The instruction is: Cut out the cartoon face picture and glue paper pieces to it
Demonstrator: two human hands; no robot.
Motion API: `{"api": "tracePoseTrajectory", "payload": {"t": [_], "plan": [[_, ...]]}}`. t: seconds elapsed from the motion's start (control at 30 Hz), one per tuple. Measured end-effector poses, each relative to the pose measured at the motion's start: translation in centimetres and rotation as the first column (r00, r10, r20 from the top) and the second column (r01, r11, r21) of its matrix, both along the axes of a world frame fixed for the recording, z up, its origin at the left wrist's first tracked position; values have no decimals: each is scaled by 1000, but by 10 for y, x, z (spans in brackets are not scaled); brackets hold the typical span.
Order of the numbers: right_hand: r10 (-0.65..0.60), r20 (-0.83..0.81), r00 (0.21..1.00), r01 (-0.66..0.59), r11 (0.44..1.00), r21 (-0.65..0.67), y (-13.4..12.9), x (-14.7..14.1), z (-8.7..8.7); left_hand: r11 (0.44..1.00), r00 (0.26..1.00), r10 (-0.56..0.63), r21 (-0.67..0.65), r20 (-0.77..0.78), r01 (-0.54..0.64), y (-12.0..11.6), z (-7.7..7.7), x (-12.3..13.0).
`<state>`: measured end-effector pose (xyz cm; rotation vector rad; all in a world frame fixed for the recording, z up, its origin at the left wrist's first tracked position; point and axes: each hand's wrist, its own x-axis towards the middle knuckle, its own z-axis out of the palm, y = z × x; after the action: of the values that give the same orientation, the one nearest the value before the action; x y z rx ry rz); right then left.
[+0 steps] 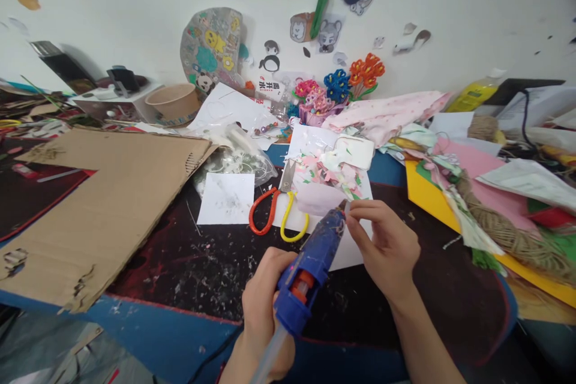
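My left hand (265,300) is wrapped round a blue hot glue gun (315,252), with a clear glue stick (272,354) poking out of its back end. The gun's nozzle points away from me, up and to the right. Close by that tip, my right hand (387,246) pinches a small pale piece between thumb and fingertips; its kind is too small to make out. Scissors (288,177) with one red and one yellow handle lie just beyond the gun. Pink, white and green scraps (326,171) are spread on white paper (351,252) behind my hands.
Cut cardboard (130,186) covers the left of the table. A clear plastic bag (238,159) and a white paper square (226,198) lie mid-table. Beaded flowers (337,85) stand at the back. Twine (513,234), coloured sheets and a yellow bottle (477,90) crowd the right.
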<state>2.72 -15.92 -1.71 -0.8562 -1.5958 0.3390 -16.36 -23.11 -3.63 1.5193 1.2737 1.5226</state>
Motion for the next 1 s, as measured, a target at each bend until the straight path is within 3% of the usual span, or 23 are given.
{"api": "tracePoseTrajectory", "payload": {"t": [0.13,0.27,0.43,0.7,0.9,1.0], "plan": [[-22,24,999,22,1000,2,-1,0,0,997,997,66,-48,28,-64,-1,4,-1],[-8,6,1000,8,1000,15,0,0,0,993,1000,-6,-120,2,6,-4,11,0],[-14,10,1000,14,1000,2,-1,0,-1,986,996,79,-152,33,-74,-9,24,10],[-12,-25,1000,12,1000,-6,-1,1,-2,988,1000,14,-156,-26,-18,-9,17,6],[-21,-9,1000,21,999,-36,-3,2,-2,992,998,61,-113,20,-59,-9,22,10],[-29,-12,1000,28,999,-23,-3,2,-2,991,1000,10,-136,-18,-12,-10,22,8]]}}
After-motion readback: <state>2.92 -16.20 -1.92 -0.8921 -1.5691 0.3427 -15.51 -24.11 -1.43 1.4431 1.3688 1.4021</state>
